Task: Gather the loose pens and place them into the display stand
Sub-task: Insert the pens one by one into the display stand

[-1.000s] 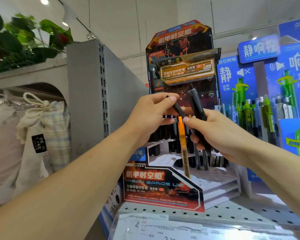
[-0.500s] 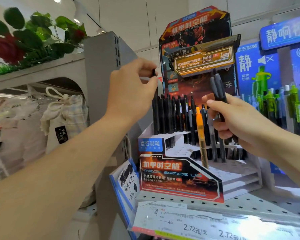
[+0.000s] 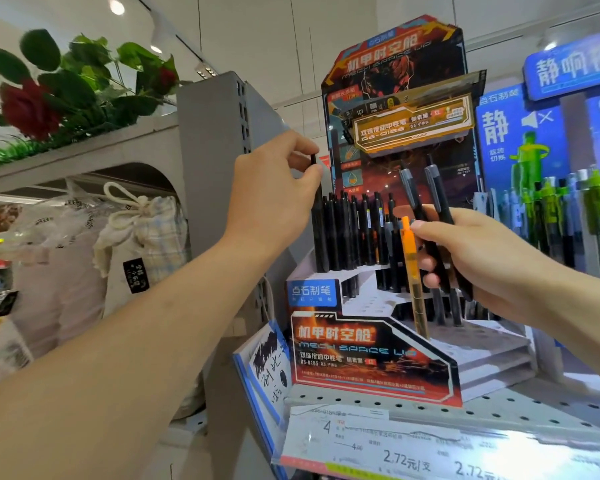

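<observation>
Back row of stand (image 3: 374,362) mostly filled; left hand (image 3: 274,188) pinched black pen (image 3: 315,188) over it, right hand (image 3: 478,258) gripped remaining pens (image 3: 426,216).

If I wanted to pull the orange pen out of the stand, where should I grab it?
Pinch the orange pen near its top, coming from above and the front. It stands nearly upright alone in a front hole of the display stand, its upper part free; the right hand sits just beside it.
</observation>
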`<act>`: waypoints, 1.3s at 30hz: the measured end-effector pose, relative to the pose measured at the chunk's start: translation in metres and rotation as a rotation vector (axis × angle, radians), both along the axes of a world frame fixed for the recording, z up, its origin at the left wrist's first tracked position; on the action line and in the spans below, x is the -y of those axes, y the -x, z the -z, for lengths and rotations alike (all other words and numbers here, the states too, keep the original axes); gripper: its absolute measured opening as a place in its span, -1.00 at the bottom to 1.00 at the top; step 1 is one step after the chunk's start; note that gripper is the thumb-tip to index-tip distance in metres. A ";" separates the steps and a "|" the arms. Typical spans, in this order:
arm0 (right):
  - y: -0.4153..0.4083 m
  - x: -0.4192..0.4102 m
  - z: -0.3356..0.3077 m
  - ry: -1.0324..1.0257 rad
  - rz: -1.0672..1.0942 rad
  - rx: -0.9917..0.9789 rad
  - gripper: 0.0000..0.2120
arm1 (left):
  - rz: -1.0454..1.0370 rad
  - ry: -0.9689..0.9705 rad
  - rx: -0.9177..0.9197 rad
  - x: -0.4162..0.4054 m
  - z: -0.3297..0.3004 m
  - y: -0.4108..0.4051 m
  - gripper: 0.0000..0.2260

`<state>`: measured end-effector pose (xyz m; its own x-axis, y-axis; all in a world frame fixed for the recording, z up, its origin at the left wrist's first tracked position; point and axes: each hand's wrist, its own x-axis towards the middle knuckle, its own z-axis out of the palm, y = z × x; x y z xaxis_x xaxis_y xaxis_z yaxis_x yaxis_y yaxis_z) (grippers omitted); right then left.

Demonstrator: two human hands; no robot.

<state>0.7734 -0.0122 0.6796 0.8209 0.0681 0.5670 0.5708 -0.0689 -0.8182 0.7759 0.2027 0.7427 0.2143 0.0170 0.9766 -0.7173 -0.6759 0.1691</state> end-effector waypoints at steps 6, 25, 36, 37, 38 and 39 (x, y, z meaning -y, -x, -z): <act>0.004 -0.005 -0.001 -0.005 -0.023 -0.013 -0.85 | 0.049 0.030 -0.020 0.003 0.001 0.001 -0.92; 0.009 0.002 -0.004 -0.151 -0.194 -0.089 -0.75 | -0.316 -0.363 -0.382 0.010 0.009 -0.010 -0.53; 0.008 -0.003 -0.002 0.042 -0.041 0.089 -0.76 | 0.409 -0.004 -0.469 0.031 0.010 -0.005 -0.76; 0.008 -0.005 -0.001 0.087 -0.034 0.111 -0.75 | 0.445 -0.027 -0.490 0.036 0.011 -0.005 -0.78; 0.008 -0.005 0.000 0.122 -0.036 0.124 -0.74 | 0.437 -0.053 -0.480 0.041 0.013 -0.005 -0.81; 0.009 -0.006 0.000 0.142 -0.044 0.125 -0.74 | 0.424 -0.062 -0.458 0.045 0.014 -0.006 -0.81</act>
<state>0.7646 -0.0066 0.6798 0.7391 0.1887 0.6466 0.6725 -0.1511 -0.7246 0.7818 0.1578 0.7283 0.5870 -0.2146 0.7806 -0.7892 -0.3669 0.4925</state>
